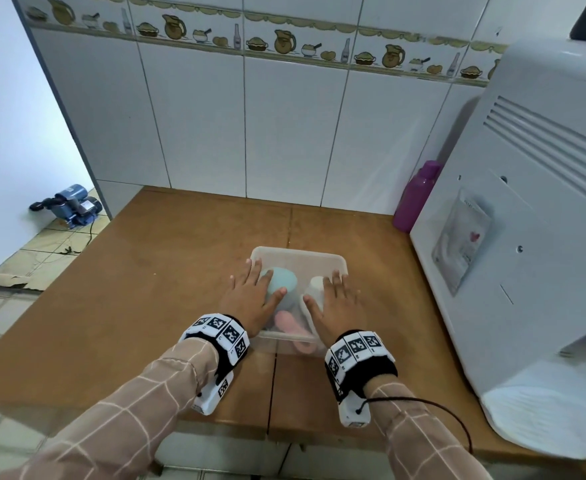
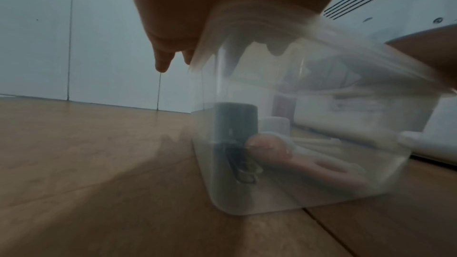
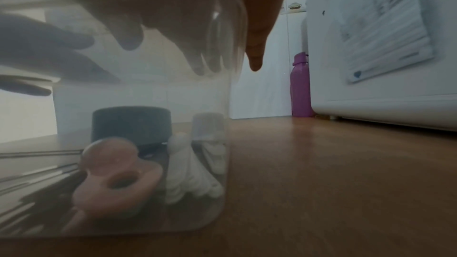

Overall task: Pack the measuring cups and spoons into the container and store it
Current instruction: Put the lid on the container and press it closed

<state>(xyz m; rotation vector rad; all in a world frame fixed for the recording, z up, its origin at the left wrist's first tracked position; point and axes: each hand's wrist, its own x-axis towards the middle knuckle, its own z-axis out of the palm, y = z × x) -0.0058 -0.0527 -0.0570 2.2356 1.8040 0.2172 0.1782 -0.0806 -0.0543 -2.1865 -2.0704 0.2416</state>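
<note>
While both of our hands lie flat on top of the clear container (image 1: 333,263), it stands on the wooden bench (image 1: 166,271), near the front edge and about in the middle. Our left hand (image 1: 250,299) covers the left part of the lid, and our right hand (image 1: 336,303) covers the right part. The fingers (image 1: 255,271) of the left hand are straight and a little spread, with the thumb pointing inward; the fingers (image 1: 336,280) of the right hand are the same. Neither hand curls around anything; they only press on the lid from above.

Through the lid and the walls we see the packed things. A teal measuring cup (image 1: 284,284) stands upside down on the left side inside the container, and a white measuring cup (image 1: 315,289) stands just beside it on the right. A pink measuring spoon (image 3: 111,175) lies at the front, with its handle hole turned to the near wall. White measuring spoons (image 3: 190,173) lie beside it, under the white cup. In the left wrist view the picture is blurred, so we cannot tell finer details of the spoons.

To the right of the container stands a large white appliance (image 1: 527,202), well apart from it. A purple bottle (image 1: 416,199) stands upright behind, between the appliance and the tiled wall (image 1: 250,133).
</note>
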